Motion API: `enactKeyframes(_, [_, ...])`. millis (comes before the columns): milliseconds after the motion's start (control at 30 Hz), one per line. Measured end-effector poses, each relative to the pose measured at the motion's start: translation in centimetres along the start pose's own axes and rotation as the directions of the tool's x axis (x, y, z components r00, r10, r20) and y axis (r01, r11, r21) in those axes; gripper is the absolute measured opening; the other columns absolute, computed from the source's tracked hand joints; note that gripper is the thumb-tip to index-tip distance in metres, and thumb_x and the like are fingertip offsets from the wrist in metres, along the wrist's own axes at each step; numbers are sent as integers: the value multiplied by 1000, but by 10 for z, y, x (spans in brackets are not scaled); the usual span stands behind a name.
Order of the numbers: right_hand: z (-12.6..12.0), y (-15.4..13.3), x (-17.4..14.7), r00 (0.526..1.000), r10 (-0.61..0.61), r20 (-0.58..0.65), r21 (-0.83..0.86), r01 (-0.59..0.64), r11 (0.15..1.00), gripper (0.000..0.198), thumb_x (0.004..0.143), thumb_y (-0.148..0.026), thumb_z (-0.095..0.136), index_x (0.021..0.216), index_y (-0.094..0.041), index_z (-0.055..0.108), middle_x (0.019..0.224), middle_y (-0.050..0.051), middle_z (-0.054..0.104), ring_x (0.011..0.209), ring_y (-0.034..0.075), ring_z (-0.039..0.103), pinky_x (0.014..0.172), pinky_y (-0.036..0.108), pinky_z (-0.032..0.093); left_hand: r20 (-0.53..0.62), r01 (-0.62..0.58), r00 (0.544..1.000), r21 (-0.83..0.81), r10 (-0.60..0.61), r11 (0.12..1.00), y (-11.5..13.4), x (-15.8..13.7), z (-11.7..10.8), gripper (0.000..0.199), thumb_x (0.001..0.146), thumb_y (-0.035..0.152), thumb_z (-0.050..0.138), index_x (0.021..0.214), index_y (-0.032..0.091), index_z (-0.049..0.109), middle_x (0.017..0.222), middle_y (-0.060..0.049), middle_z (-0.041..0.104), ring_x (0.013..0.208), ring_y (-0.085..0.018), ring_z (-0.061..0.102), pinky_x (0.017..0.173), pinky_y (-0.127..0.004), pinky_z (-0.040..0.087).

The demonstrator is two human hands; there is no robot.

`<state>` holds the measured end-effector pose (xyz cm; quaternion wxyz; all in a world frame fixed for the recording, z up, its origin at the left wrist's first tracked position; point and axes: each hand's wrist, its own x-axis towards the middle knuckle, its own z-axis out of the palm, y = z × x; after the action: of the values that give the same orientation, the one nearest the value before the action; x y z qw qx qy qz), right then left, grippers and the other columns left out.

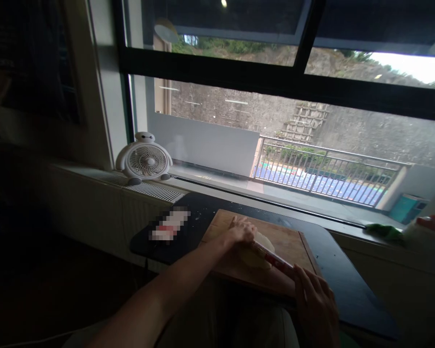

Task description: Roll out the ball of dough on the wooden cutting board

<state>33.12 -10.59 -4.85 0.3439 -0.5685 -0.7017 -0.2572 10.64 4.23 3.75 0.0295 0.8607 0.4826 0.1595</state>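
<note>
A pale, flattened round of dough lies on a wooden cutting board. Across the dough runs a slim reddish-brown rolling pin, slanting from upper left to lower right. My left hand is closed around its far left end, above the board. At the near right end, my right hand bends its fingers over the pin, by the board's front right edge. The pin's two ends are hidden under my hands, and my left hand and forearm cover part of the dough.
The board rests on a dark table against a window. A blurred-out packet lies on the table's left. A white fan stands on the sill at left. A green cloth and a white container are at right.
</note>
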Motion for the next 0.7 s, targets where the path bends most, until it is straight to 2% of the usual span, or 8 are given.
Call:
enactKeyframes(100, [-5,-5,-9,998,-10,-58,56,13,998,39,94,-41,34,123,-22,52,111,7,62,103,24,52,88,39,38,-34,-24,999,25,24,999,-4,-39,1,31,93,34,35,103,20,62,117,-7,61,125,-26,40,104,-51,27])
enactKeyframes(233, [-13,-14,-21,999,9,-31,59,-7,998,34,92,-38,40,119,-22,54,111,7,62,104,25,52,90,40,36,-173,-91,980,35,95,995,-8,-90,5,36,93,31,28,115,22,56,127,-5,56,128,-21,37,108,-45,21])
enactKeyframes(333, [-16,-19,-25,1000,-2,8,35,1,999,31,91,-37,41,113,-22,58,103,7,65,98,25,55,89,40,35,-203,-79,975,54,88,995,-4,-100,9,37,92,32,28,115,22,57,126,-5,56,129,-22,36,109,-45,18])
enactKeyframes(433, [-17,-19,-20,998,18,62,-7,-18,1000,30,93,-37,37,108,-25,60,100,5,66,93,25,56,87,41,35,-192,13,981,65,0,998,1,-79,10,38,92,34,29,108,20,60,124,-6,58,128,-25,36,109,-48,15])
enactKeyframes(567, [-15,-11,-3,992,85,88,-37,-82,996,29,92,-40,36,100,-25,61,97,4,66,92,25,55,83,40,34,-130,111,986,46,-104,993,5,-25,10,40,91,40,31,110,19,59,122,-10,58,126,-27,37,108,-50,15])
enactKeyframes(700, [-4,7,12,980,115,165,-2,-116,993,32,93,-40,34,82,-25,60,88,3,66,84,23,55,76,37,35,-76,148,987,44,-144,988,4,26,17,26,86,32,42,95,19,62,110,-12,63,120,-30,42,103,-56,17])
